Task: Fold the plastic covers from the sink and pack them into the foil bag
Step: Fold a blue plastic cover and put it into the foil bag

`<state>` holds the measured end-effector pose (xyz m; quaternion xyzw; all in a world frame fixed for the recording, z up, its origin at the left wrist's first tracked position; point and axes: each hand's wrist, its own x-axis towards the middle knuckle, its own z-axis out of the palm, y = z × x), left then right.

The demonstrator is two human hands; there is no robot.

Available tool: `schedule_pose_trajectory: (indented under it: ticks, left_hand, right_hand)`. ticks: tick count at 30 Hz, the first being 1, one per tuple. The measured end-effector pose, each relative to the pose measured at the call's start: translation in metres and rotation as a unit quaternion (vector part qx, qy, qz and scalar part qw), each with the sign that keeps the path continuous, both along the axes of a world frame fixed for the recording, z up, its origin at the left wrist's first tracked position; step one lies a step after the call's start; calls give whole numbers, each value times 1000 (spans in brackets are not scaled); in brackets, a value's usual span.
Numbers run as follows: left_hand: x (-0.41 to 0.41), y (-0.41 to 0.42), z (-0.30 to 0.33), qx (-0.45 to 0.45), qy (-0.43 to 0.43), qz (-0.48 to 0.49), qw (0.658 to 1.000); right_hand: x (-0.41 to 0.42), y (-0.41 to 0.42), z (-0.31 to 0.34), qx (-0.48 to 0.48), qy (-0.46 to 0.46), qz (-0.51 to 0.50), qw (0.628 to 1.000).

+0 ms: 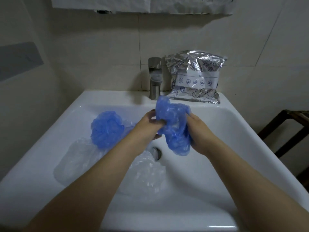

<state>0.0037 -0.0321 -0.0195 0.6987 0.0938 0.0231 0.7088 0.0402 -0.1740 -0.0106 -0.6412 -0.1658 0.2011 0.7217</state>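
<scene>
Clear covers (147,171) in sink (217,131) | both hands' grip on blue cover (173,124) | faucet (155,77), foil bag (195,77) behind

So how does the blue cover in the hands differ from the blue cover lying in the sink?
The held cover is up above the basin, gripped by the left hand and right hand; the sink cover lies untouched at the basin's left. The held cover hangs long and bunched; the sink cover sits as a rounded, puffy heap. Both are blue, thin, crinkled plastic.
</scene>
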Motion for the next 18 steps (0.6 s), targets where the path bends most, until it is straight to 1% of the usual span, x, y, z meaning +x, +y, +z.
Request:
schedule_pose_trajectory:
  ticks: [2, 4, 6, 7, 9, 11, 12, 14, 15, 16, 17, 18]
  left_hand:
    - [-4, -1, 2, -16, 3, -20, 1000]
    - [-6, -1, 3, -37, 7, 18, 999]
    - [-7, 2, 6, -100, -1, 73, 992]
    - [-6, 5, 7, -132, -3, 97, 987]
    - [-7, 12, 12, -145, -4, 132, 981]
    - [-7, 17, 11, -117, -7, 158, 980]
    - [-7, 18, 9, -101, -8, 168, 981]
    - [-6, 17, 6, -61, -7, 183, 981]
    - [-7, 16, 4, -38, -5, 188, 981]
    - [-7, 15, 4, -19, -2, 195, 981]
    - [-6, 15, 3, -2, 2, 203, 979]
    - [-6, 16, 2, 14, 3, 211, 977]
  right_hand:
    - [1, 1, -3, 4, 38, -13, 999]
    - [5, 1, -3, 15, 35, -50, 998]
    - [12, -4, -5, 9, 34, -91, 995]
    - [16, -8, -6, -2, 50, -112, 992]
    - [24, -16, -9, -13, 97, -159, 982]
    - [28, -21, -8, 16, 114, -182, 977]
    - [27, -22, -6, 33, 93, -184, 978]
    - [23, -21, 0, 58, -4, -187, 981]
    - [18, -19, 5, 70, -51, -174, 981]
    - [12, -16, 11, 91, -78, -143, 982]
    - [9, -14, 12, 113, -79, -105, 985]
    - [7, -12, 12, 129, -56, -76, 987]
